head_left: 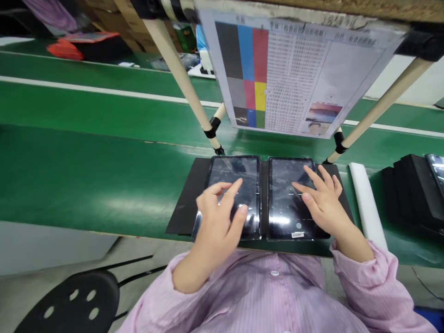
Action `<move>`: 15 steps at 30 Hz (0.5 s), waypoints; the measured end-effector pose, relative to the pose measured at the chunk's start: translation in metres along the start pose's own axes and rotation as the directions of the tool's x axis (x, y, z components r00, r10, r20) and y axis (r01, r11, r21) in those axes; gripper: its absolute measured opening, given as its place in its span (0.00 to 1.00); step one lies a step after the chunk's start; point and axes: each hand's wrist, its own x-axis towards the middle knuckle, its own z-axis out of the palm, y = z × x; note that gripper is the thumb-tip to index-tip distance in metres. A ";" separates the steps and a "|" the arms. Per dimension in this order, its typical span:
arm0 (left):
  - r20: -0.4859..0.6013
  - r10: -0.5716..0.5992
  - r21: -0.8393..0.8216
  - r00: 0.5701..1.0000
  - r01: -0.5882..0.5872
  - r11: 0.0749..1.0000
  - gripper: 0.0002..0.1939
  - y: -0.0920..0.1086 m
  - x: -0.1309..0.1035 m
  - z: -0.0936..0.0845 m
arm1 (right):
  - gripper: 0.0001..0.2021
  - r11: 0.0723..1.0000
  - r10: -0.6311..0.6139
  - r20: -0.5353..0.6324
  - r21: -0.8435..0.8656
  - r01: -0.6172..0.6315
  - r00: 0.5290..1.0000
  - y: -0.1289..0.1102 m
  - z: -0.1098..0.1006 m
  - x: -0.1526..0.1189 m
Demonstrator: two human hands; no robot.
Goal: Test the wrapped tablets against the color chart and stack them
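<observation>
Two dark tablets lie side by side on black boards on the green bench. Over the left tablet (250, 173) is my left hand (218, 217), its fingers apart and holding nothing; the index fingertip is at the screen. My right hand (324, 199) is spread above the right tablet (282, 203), with a fingertip at or just over its screen and nothing held. Whether either fingertip touches the glass cannot be told. A small white label (297, 235) sits on the right tablet's lower edge.
A printed chart (294, 78) hangs on a pipe frame (180, 78) above the tablets. To the right are a white foam strip (368, 203) and stacked black boards (412, 194). A black chair (72, 300) stands at lower left.
</observation>
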 end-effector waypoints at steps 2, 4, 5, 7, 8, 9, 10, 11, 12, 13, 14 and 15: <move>0.007 -0.053 0.183 0.999 0.050 0.982 0.24 -0.013 0.005 -0.011 | 0.26 0.996 -0.009 0.047 -0.085 0.013 0.999 -0.007 0.005 -0.003; 0.035 -0.100 0.315 0.994 0.084 0.945 0.22 -0.022 0.010 -0.016 | 0.27 0.996 -0.010 0.002 -0.092 0.011 1.000 -0.009 0.009 -0.004; 0.052 -0.116 0.357 0.992 0.090 0.930 0.21 -0.025 0.012 -0.017 | 0.28 0.997 -0.010 -0.041 -0.076 0.007 0.999 -0.009 0.009 -0.006; 0.092 -0.132 0.409 0.987 0.084 0.909 0.20 -0.028 0.016 -0.015 | 0.29 0.999 -0.006 -0.131 -0.037 0.001 0.991 -0.007 0.007 -0.010; 0.116 -0.139 0.429 0.984 0.076 0.900 0.19 -0.028 0.018 -0.014 | 0.29 1.000 0.001 -0.163 -0.023 -0.005 0.987 -0.006 0.005 -0.013; 0.143 -0.149 0.452 0.978 0.069 0.890 0.19 -0.027 0.019 -0.013 | 0.29 1.000 0.015 -0.188 -0.019 -0.019 0.982 -0.004 0.002 -0.016; 0.165 -0.161 0.476 0.973 0.064 0.877 0.20 -0.026 0.019 -0.013 | 0.29 0.999 0.034 -0.210 -0.023 -0.040 0.977 -0.001 0.000 -0.020; 0.181 -0.171 0.498 0.969 0.059 0.865 0.20 -0.025 0.019 -0.013 | 0.29 0.997 0.055 -0.231 -0.035 -0.065 0.971 0.002 -0.001 -0.024; 0.187 -0.174 0.514 0.967 0.055 0.856 0.21 -0.024 0.018 -0.014 | 0.28 0.994 0.076 -0.249 -0.053 -0.091 0.966 0.005 -0.002 -0.028; 0.183 -0.170 0.520 0.968 0.052 0.853 0.21 -0.023 0.017 -0.015 | 0.27 0.990 0.092 -0.264 -0.077 -0.116 0.960 0.009 -0.002 -0.032; 0.172 -0.156 0.518 0.973 0.045 0.854 0.22 -0.022 0.015 -0.017 | 0.26 0.985 0.101 -0.276 -0.105 -0.135 0.956 0.012 -0.002 -0.035; 0.161 -0.133 0.508 0.978 0.034 0.861 0.22 -0.022 0.014 -0.019 | 0.25 0.980 0.106 -0.283 -0.135 -0.148 0.953 0.014 -0.002 -0.038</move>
